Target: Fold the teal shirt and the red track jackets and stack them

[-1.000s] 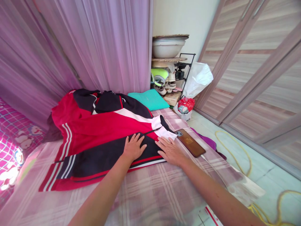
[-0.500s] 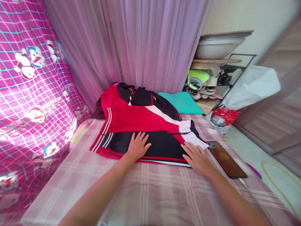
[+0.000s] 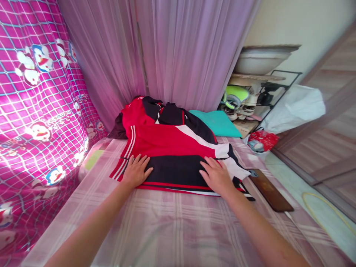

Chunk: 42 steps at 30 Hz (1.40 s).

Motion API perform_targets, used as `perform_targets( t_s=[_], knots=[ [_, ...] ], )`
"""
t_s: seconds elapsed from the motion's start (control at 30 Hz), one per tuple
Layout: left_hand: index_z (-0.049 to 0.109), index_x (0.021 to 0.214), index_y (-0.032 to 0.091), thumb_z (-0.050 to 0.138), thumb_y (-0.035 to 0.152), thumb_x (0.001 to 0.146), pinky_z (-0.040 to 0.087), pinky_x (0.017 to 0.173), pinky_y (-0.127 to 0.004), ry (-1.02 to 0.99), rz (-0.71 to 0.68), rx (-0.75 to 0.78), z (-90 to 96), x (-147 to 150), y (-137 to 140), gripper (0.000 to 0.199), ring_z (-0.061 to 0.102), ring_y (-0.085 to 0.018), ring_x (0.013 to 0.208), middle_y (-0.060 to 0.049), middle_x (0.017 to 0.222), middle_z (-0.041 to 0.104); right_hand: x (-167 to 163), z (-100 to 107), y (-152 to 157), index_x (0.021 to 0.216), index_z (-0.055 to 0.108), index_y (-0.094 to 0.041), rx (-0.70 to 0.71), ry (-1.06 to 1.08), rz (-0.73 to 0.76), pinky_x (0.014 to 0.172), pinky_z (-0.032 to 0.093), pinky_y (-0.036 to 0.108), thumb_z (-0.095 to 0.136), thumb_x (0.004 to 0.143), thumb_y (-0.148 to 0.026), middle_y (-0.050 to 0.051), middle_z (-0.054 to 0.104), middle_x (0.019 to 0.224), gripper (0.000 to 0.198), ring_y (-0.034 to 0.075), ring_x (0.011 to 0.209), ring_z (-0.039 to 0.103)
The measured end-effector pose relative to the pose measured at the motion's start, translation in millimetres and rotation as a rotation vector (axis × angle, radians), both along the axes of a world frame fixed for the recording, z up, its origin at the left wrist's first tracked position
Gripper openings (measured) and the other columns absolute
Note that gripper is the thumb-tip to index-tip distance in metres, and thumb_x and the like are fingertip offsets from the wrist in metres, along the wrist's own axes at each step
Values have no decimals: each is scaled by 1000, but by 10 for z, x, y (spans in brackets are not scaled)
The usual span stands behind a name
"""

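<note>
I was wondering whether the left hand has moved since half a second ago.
Yes. Judged against the phone on the bed, the left hand has moved left, farther from it, toward the striped hem of the garment.

Place: was a home, seemingly a bedroom.
Curtain: hung purple at 12 o'clock, with a pink cartoon-print cloth at 9.
Sheet: lay checked at 6 o'clock, a jacket spread on it.
Rack: held shoes at 2 o'clock; wooden doors stood at 3.
Phone: rested at 4 o'clock, a cable at its end.
</note>
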<state>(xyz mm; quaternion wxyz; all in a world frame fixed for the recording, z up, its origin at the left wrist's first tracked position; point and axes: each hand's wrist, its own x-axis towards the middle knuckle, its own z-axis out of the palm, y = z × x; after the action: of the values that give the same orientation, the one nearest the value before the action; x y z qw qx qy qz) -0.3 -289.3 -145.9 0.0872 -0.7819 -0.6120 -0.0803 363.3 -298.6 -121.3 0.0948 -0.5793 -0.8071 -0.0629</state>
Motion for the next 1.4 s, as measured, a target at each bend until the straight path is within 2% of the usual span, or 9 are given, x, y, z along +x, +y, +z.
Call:
perform_targets(
  t_s=[0.1, 0.2, 0.33, 0.53, 0.83, 0.97, 1.1, 1.27, 1.4],
  knots=[
    [53, 141, 20, 39, 52, 96, 18, 119, -55, 7, -1, 20, -6, 6, 9, 58, 42, -32, 138, -10, 143, 57, -643, 58, 128, 146, 48, -24, -38, 83, 155, 116, 24, 52, 35, 100, -40, 11, 42, 154, 50, 26, 142, 37],
    [54, 141, 19, 39, 52, 96, 18, 119, -55, 29, 9, 17, 16, -7, 3, 58, 43, -32, 138, -10, 143, 57, -870, -49, 275, 150, 42, -25, -171, 73, 259, 119, 19, 52, 33, 101, -45, 8, 33, 159, 53, 24, 147, 28],
    [54, 141, 17, 39, 52, 96, 20, 118, -55, 53, 13, 14, 29, -14, -1, 59, 43, -33, 137, -10, 144, 56, -391, -216, 436, 152, 37, -24, -283, 11, 113, 119, 17, 51, 29, 101, -49, 8, 28, 161, 58, 24, 149, 23],
    [55, 140, 19, 39, 52, 95, 19, 118, -55, 58, 13, 29, 22, -5, 14, 58, 43, -32, 137, -10, 143, 56, 464, -306, 440, 151, 40, -19, -210, -56, -95, 119, 20, 49, 27, 101, -44, 10, 35, 158, 57, 24, 147, 29],
    [52, 142, 19, 38, 51, 96, 16, 119, -54, 79, 42, -49, 99, 23, 13, 58, 40, -31, 140, -9, 145, 55, 415, -317, 414, 147, 46, -17, -132, -82, -127, 115, 25, 51, 30, 101, -41, 14, 42, 154, 55, 28, 142, 36],
    [61, 134, 18, 38, 50, 95, 15, 117, -59, 87, 67, -137, 261, 145, 74, 54, 42, -34, 138, -11, 141, 59, 225, -257, 300, 149, 43, -16, -76, -67, -197, 114, 21, 59, 35, 99, -35, 17, 40, 155, 54, 31, 142, 35],
    [72, 112, 16, 35, 42, 98, 13, 117, -60, 67, 101, -51, 386, 605, 168, 48, 43, -35, 136, -13, 132, 65, -174, -210, 135, 149, 43, -21, -30, 25, -94, 116, 21, 56, 37, 98, -34, 13, 37, 157, 53, 29, 144, 33],
    [65, 123, 12, 34, 18, 95, 17, 117, -52, 74, 49, -75, 224, 1166, 321, 42, 49, -30, 129, -17, 127, 66, -748, -155, -76, 149, 42, -23, -62, 210, 102, 116, 25, 50, 37, 99, -32, 10, 36, 158, 51, 24, 145, 32],
    [63, 124, 13, 37, 18, 94, 20, 115, -53, 88, 68, -99, 71, 1254, 376, 40, 55, -31, 122, -18, 120, 68, -1102, -132, -274, 147, 45, -24, -141, 362, 286, 118, 25, 50, 39, 98, -29, 9, 38, 157, 50, 23, 145, 32]
  ],
)
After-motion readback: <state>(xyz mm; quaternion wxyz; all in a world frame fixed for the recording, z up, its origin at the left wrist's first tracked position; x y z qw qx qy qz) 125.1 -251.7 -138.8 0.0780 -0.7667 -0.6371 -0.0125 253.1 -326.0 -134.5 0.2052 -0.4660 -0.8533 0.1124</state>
